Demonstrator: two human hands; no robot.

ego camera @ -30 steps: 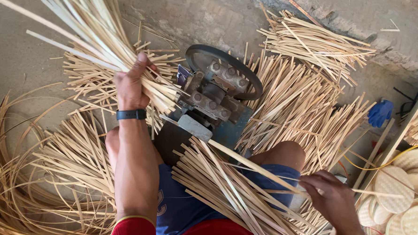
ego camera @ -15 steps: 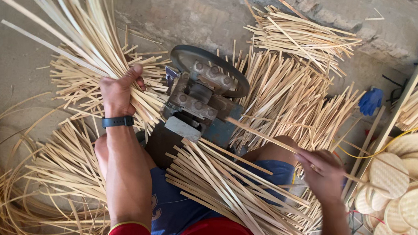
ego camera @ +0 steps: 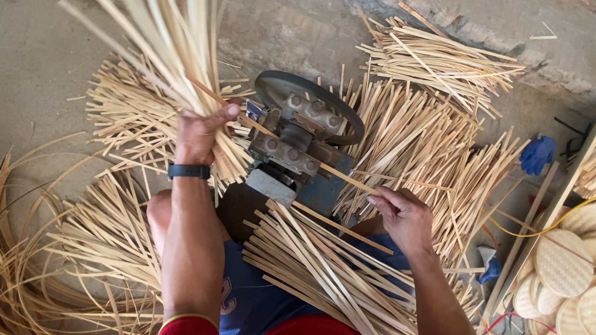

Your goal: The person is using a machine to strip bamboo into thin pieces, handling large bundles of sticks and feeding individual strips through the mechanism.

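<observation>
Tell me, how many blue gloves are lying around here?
2: one blue glove on the floor right of the strip piles, another lower down beside the woven discs. Others may hide under the strips.

machine (ego camera: 297, 147) x1 | blue glove (ego camera: 537, 154) x1 | watch (ego camera: 188, 171) x1

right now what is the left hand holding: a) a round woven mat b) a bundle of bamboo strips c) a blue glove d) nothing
b: the left hand is closed around a bundle of bamboo strips that fans upward beside the small machine.
</observation>
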